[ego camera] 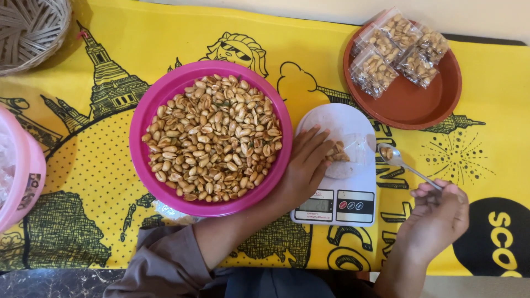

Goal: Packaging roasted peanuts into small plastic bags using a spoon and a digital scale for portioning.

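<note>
Left hand [306,165] flat on small bag [345,154], covering scale [337,204]; right hand [436,218] grips spoon [400,163]; basket [30,30] cropped.

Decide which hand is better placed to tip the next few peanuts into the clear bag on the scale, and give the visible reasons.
The right hand, probably: it holds the spoon, whose loaded bowl hovers beside the clear bag on the scale. The left hand lies on the bag, steadying it.

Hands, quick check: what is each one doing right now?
Left hand: open, fingers flat on the clear bag of peanuts on the scale.
Right hand: closed on the spoon, a few peanuts in its bowl.
</note>
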